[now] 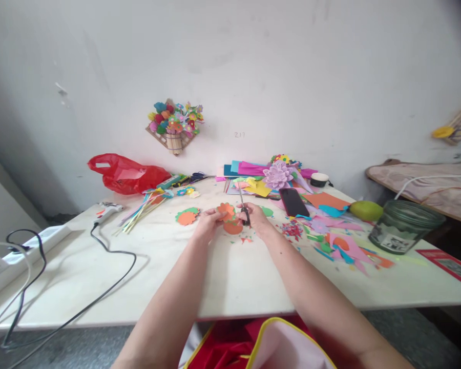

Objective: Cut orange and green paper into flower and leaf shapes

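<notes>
Between the fingers of my left hand [208, 223] is an orange flower cutout [226, 210] with a scalloped edge. My right hand [256, 219] is closed around the dark handles of a pair of scissors [245, 215], whose blades point up and away, beside the cutout. Below my fingers lies an orange round piece [232, 227] on the table, with small scraps around it. Left of my left hand rest an orange scalloped cutout [186, 218] and a green one partly under it. A green round piece [267, 211] lies just beyond my right hand.
At left are a glue gun [109, 209], its black cord, a power strip [42, 243], thin sticks [144, 210] and a red plastic bag [128, 174]. At right are a phone [294, 202], colourful scraps [346, 248], a yellow-green fruit [365, 210] and a dark green tub [405, 225].
</notes>
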### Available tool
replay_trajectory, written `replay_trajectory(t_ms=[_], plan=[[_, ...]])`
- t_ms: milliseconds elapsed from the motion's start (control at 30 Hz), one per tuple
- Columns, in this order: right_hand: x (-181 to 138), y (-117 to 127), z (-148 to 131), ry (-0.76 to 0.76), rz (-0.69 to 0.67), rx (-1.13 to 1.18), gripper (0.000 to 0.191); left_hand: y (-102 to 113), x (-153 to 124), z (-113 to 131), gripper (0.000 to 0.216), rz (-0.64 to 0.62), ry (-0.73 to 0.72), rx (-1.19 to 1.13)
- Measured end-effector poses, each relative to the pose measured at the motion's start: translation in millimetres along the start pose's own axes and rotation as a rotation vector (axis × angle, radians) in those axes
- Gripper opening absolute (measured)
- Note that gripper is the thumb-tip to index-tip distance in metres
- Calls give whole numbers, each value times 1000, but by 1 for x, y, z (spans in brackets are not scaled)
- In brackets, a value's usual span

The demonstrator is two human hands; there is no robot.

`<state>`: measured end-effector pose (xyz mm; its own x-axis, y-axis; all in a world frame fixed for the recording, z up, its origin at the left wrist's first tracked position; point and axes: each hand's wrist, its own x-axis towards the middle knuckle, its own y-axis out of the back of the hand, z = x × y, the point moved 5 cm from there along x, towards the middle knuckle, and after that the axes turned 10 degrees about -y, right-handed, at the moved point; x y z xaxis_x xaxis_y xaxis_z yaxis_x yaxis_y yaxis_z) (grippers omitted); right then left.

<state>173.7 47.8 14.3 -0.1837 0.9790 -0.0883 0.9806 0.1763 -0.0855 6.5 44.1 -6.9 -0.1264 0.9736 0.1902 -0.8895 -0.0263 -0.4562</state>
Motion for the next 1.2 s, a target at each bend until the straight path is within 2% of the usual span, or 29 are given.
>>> replay_trajectory(t_ms=[200, 467, 633, 967, 1200], plan=[[-5, -12, 4, -46, -135, -25, 28, 8, 3, 4, 39, 205, -45, -134], [-12, -22, 9, -65, -249, -127, 32, 11, 3, 6, 35, 271, -42, -201], [-15, -27, 9, -108, -258, -152, 33, 9, 1, 7, 36, 308, -56, -228], [-13, -33, 15, -50, -166, -229, 40, 3, 2, -3, 26, 336, -40, -238], [-15, -36, 10, 8, -170, -211, 41, -2, 1, -6, 26, 341, -39, -276]])
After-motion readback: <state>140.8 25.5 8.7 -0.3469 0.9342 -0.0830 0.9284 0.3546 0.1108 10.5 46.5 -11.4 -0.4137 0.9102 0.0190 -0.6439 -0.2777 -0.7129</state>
